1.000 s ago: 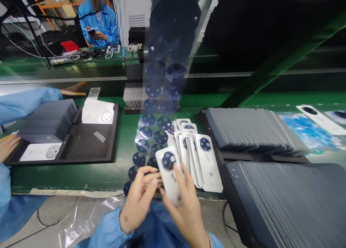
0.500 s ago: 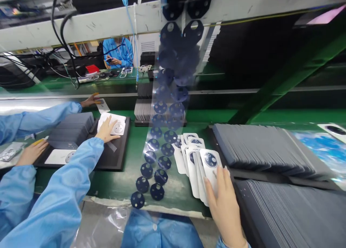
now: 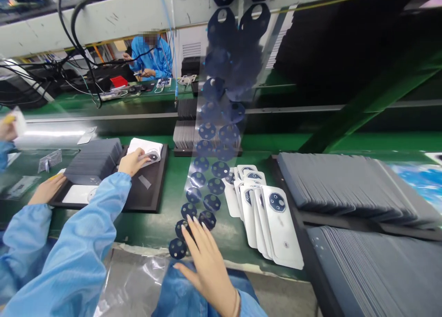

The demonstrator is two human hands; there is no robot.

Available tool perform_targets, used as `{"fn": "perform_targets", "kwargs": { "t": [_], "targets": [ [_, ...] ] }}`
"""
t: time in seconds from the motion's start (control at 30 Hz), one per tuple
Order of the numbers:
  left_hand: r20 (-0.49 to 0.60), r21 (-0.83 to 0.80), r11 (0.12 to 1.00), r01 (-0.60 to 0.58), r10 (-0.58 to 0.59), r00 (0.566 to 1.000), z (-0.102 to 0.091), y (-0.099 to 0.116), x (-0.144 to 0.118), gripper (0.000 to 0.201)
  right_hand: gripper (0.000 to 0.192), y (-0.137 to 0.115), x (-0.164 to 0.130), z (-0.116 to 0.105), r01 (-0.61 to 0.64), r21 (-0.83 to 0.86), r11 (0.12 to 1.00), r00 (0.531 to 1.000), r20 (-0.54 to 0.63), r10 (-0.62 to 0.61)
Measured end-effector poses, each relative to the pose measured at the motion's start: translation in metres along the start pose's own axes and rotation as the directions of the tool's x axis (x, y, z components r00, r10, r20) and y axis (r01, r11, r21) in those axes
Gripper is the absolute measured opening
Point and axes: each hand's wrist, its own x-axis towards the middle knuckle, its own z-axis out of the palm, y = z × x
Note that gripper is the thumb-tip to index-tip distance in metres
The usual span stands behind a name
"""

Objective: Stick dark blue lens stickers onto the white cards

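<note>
left hand (image 3: 130,163): reaching to 9 o'clock, fingers bending over white cards (image 3: 143,146) in black tray (image 3: 154,193), can't tell if pinching one | right hand (image 3: 210,271): pointing up from 6 o'clock, fingers spreading wide over dark stickers (image 3: 194,195) | white phone backs (image 3: 285,236): lying between 4 and 5 o'clock on green table (image 3: 152,229)

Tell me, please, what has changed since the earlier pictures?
The right hand, holding a panel a second ago, then on the white panel stack, has let go and moved left over the dark stickers. The left hand has reached left, to the white pieces in the tray. A co-worker's hand has drawn back left, holding a white card. The grey slabs stay in place.
</note>
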Motion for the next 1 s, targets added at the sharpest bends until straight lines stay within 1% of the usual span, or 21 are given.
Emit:
{"fn": "perform_targets", "kwargs": {
  "t": [0.07, 0.13, 0.17, 0.23, 0.33, 0.37, 0.4, 0.43, 0.53, 0.6, 0.67, 0.73, 0.8, 0.9, 1.0],
  "targets": [
    [-0.097, -0.091, 0.996, 0.025, -0.034, 0.995, -0.009, 0.008, -0.017, 0.027, 0.077, -0.002, 0.005, 0.011, 0.02, -0.005, 1.0, 0.999, 0.048, -0.02],
    [-0.19, -0.206, 0.978, 0.035, -0.075, 0.979, -0.018, 0.019, -0.04, 0.028, 0.068, -0.002, 0.008, 0.019, 0.024, -0.006, 1.0, 0.998, 0.051, -0.023],
    [-0.218, -0.266, 0.963, 0.038, -0.098, 0.971, -0.023, 0.025, -0.054, 0.03, 0.063, -0.001, 0.008, 0.022, 0.02, -0.001, 1.0, 0.999, 0.045, -0.02],
    [-0.223, -0.371, 0.927, 0.046, -0.138, 0.965, -0.029, 0.037, -0.086, 0.033, 0.052, -0.001, 0.007, 0.025, 0.007, 0.024, 1.0, 1.0, 0.016, -0.007],
    [-0.151, -0.476, 0.875, 0.089, -0.181, 0.972, -0.033, 0.054, -0.137, 0.033, 0.038, -0.002, 0.004, 0.026, -0.008, 0.083, 0.997, 0.997, -0.069, 0.013],
    [-0.113, -0.522, 0.844, 0.121, -0.209, 0.971, -0.032, 0.059, -0.154, 0.033, 0.035, -0.003, 0.003, 0.026, -0.01, 0.099, 0.995, 0.995, -0.098, 0.02],
    [-0.061, -0.59, 0.789, 0.172, -0.257, 0.965, -0.03, 0.063, -0.169, 0.034, 0.033, -0.004, 0.003, 0.026, -0.012, 0.111, 0.994, 0.993, -0.119, 0.026],
    [-0.004, -0.658, 0.718, 0.227, -0.305, 0.952, -0.027, 0.068, -0.184, 0.035, 0.031, -0.005, 0.002, 0.025, -0.015, 0.118, 0.993, 0.991, -0.133, 0.031],
    [0.181, -0.815, 0.447, 0.368, -0.408, 0.895, -0.015, 0.08, -0.221, 0.042, 0.023, -0.009, 0.001, 0.025, -0.02, 0.13, 0.991, 0.988, -0.151, 0.039],
    [0.264, -0.868, 0.282, 0.409, -0.436, 0.86, -0.008, 0.088, -0.239, 0.044, 0.021, -0.011, 0.002, 0.024, -0.029, 0.157, 0.987, 0.986, -0.159, 0.054],
    [0.296, -0.896, 0.17, 0.411, -0.461, 0.837, -0.005, 0.095, -0.253, 0.043, 0.021, -0.011, 0.003, 0.022, -0.076, 0.211, 0.974, 0.98, -0.163, 0.112],
    [0.308, -0.905, 0.119, 0.408, -0.476, 0.824, -0.004, 0.101, -0.263, 0.042, 0.022, -0.01, 0.005, 0.021, -0.143, 0.256, 0.956, 0.969, -0.161, 0.188],
    [0.328, -0.903, 0.1, 0.419, -0.472, 0.819, -0.004, 0.103, -0.27, 0.042, 0.028, -0.007, 0.007, 0.021, -0.181, 0.268, 0.946, 0.96, -0.162, 0.229],
    [0.375, -0.892, 0.062, 0.447, -0.449, 0.811, -0.001, 0.103, -0.275, 0.041, 0.024, -0.002, 0.007, 0.024, -0.168, 0.271, 0.948, 0.957, -0.187, 0.223],
    [0.413, -0.879, 0.034, 0.476, -0.445, 0.795, 0.003, 0.102, -0.278, 0.04, 0.022, 0.0, 0.006, 0.029, -0.154, 0.275, 0.949, 0.949, -0.225, 0.22]
  ]
}}
